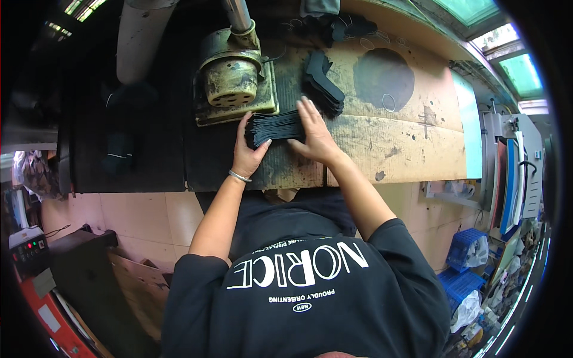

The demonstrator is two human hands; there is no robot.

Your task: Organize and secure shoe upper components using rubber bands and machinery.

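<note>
A stack of thin dark pieces (276, 126), its layered edges facing up, lies on the table between my two hands. My left hand (246, 149) grips the stack's left end, thumb on the near side and fingers on the far side. At the right end, my right hand (316, 135) holds the stack between its thumb and its nearly straight fingers. Just beyond my right hand rests a pile of dark, bent flat cutouts (323, 83). What the pieces are made of, I cannot tell.
A worn, yellowish machine head (231, 80) on a square base stands just beyond my left hand. Stained cardboard (418, 143) covers the table's right side, with a dark round patch and a thin loop (388, 102). Dark scraps (352, 27) lie at the back. Blue crates (465, 250) stand lower right.
</note>
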